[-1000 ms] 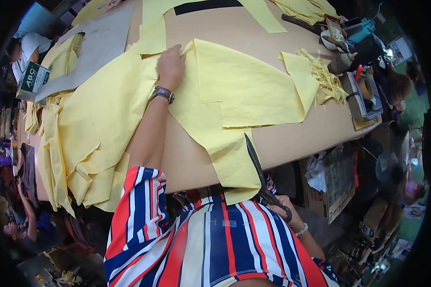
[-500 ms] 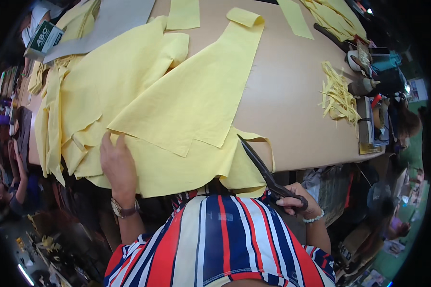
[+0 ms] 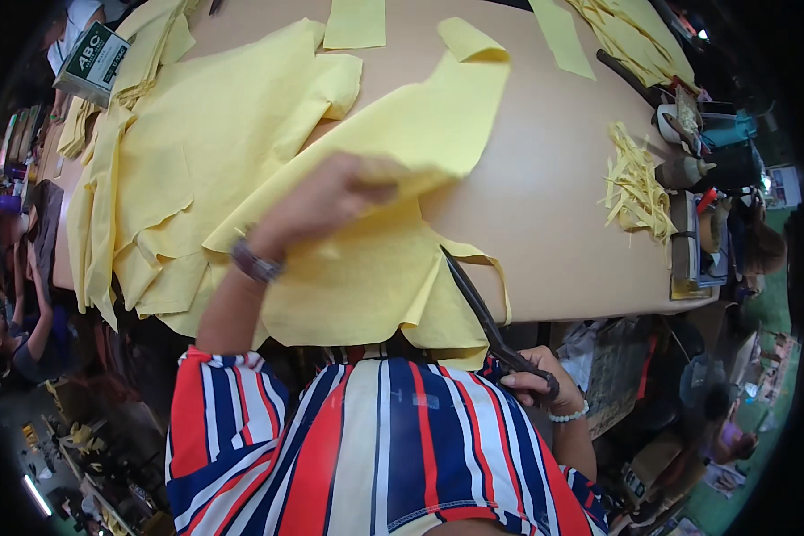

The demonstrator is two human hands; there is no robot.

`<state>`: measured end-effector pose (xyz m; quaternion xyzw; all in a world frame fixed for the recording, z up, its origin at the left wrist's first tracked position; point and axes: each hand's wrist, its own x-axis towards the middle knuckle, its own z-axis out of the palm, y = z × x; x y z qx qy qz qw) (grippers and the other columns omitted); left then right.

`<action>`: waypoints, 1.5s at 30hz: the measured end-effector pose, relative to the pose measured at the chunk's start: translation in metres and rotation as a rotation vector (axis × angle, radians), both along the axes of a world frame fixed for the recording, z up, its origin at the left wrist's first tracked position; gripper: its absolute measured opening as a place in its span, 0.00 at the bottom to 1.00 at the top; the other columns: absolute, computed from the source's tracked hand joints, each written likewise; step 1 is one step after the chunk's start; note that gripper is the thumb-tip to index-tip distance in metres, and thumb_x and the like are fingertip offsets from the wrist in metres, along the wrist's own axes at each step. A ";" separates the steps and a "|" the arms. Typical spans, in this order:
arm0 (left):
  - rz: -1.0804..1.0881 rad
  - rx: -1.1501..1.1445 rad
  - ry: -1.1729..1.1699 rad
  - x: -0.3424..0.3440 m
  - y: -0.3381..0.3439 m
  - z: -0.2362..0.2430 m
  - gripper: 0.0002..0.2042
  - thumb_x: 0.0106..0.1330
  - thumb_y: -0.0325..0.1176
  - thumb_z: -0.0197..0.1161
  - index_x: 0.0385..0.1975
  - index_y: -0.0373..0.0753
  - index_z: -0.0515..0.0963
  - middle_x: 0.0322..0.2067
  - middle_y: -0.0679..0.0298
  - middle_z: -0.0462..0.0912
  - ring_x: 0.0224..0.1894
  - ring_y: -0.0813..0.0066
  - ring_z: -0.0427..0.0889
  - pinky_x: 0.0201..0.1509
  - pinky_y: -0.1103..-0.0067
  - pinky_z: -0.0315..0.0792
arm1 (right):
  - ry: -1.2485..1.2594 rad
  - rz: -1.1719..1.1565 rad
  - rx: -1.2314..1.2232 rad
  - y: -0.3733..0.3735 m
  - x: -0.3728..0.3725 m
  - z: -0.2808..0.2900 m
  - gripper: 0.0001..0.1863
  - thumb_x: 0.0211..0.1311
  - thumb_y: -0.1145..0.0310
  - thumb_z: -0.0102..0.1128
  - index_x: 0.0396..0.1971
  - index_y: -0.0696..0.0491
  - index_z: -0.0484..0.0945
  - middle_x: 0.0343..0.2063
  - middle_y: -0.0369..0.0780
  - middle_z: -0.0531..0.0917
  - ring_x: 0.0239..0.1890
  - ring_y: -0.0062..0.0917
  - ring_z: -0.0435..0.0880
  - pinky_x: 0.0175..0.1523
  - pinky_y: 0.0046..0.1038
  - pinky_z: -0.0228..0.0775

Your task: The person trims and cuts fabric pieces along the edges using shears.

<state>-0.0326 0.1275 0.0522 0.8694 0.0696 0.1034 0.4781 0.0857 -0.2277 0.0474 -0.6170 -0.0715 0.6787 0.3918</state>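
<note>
My left hand (image 3: pixel 335 195), smeared by motion, reaches across the table with its fingers closed on a yellow fabric piece (image 3: pixel 420 107). The near edge of that piece is lifted and bent, while its far end lies folded over. More yellow fabric (image 3: pixel 348 299) lies beneath, hanging over the table's near edge. My right hand (image 3: pixel 541 379) grips the handles of dark scissors (image 3: pixel 480 308) at the near edge. The scissor blades point away from me, beside a narrow yellow strip (image 3: pixel 502 284) curving off the lower fabric.
Layered yellow fabric (image 3: pixel 161 152) covers the left of the tan table (image 3: pixel 554 241). Thin yellow scraps (image 3: pixel 636 188) lie at the right, beside a box of tools (image 3: pixel 692 241) and dark containers. A green-and-white box (image 3: pixel 93 62) sits back left. Another person (image 3: pixel 27 335) is at far left.
My left hand has moved up and right from the fabric's left corner, raising the piece's near edge. The grey sheet at the back left is gone. The scissors have barely shifted.
</note>
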 end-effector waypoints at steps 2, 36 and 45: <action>0.194 -0.129 0.225 -0.013 0.047 0.031 0.12 0.63 0.35 0.57 0.39 0.33 0.77 0.23 0.70 0.78 0.24 0.85 0.74 0.28 0.82 0.69 | 0.015 0.011 0.020 -0.003 -0.002 -0.001 0.11 0.50 0.67 0.63 0.17 0.57 0.74 0.07 0.32 0.72 0.09 0.12 0.67 0.15 0.15 0.51; 0.061 0.773 -0.220 -0.064 -0.151 -0.080 0.16 0.54 0.39 0.62 0.40 0.37 0.77 0.45 0.59 0.76 0.50 0.65 0.74 0.52 0.68 0.68 | 0.044 0.075 0.077 -0.029 0.016 0.001 0.22 0.41 0.53 0.66 0.16 0.57 0.70 0.09 0.36 0.71 0.10 0.17 0.70 0.15 0.16 0.57; 0.129 0.788 -0.203 -0.058 -0.161 -0.067 0.08 0.52 0.31 0.56 0.31 0.38 0.74 0.38 0.64 0.76 0.46 0.70 0.74 0.50 0.73 0.68 | -0.076 0.218 0.022 -0.027 0.026 0.012 0.23 0.37 0.51 0.68 0.16 0.57 0.70 0.09 0.35 0.71 0.10 0.16 0.69 0.15 0.16 0.57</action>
